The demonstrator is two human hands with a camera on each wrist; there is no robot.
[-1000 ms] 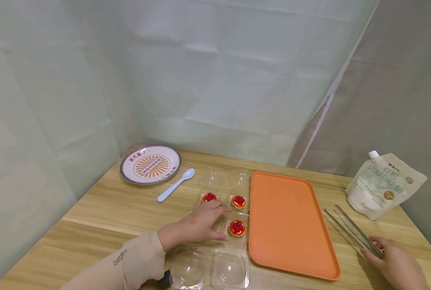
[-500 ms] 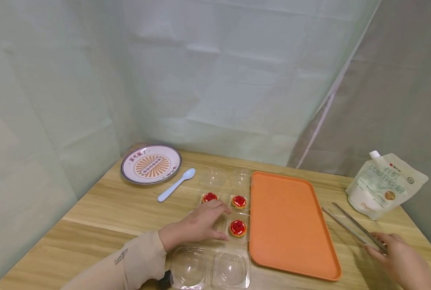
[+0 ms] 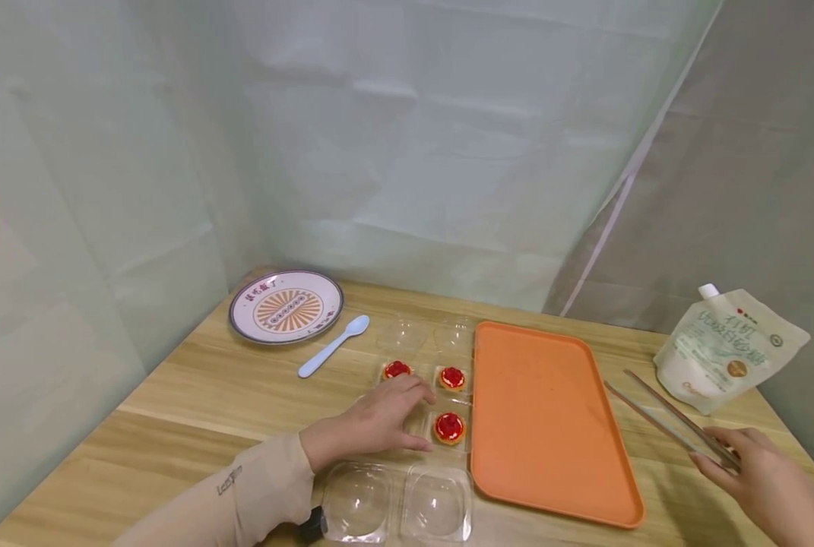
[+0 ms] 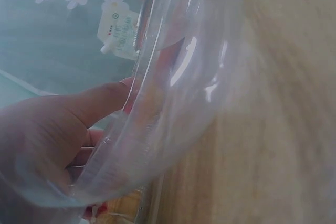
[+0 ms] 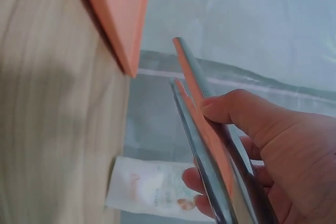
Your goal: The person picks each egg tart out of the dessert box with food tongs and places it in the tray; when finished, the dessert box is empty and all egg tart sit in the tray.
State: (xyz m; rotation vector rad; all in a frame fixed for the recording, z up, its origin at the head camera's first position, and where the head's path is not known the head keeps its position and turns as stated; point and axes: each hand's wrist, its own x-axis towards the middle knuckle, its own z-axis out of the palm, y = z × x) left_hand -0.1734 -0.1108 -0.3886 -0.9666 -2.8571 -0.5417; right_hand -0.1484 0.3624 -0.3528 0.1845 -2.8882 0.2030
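My left hand (image 3: 379,414) lies over the near clear plastic box (image 3: 434,505), its thumb and fingers spread apart around the left compartment, which it mostly hides. A red-topped tart (image 3: 450,428) sits in the compartment to its right. Behind it, a second clear box (image 3: 403,334) stands with its lid open and holds two more tarts, one at left (image 3: 397,370) and one at right (image 3: 451,378). In the left wrist view, the near box's curved lid (image 4: 184,77) covers part of the fingers. Right of the tray, my right hand (image 3: 765,475) grips metal tongs (image 5: 199,148), their tips apart with nothing between them.
An orange tray (image 3: 543,425) lies between the boxes and the tongs. At back right stands a white pouch with a spout (image 3: 728,349). A patterned plate (image 3: 239,308) and a pale blue spoon (image 3: 334,346) are at back left. Cloth walls (image 3: 413,152) enclose the table.
My right hand has shifted slightly to the right and up, and the tongs' tips have moved up and left, nearer the tray's edge. My left hand stays in place.
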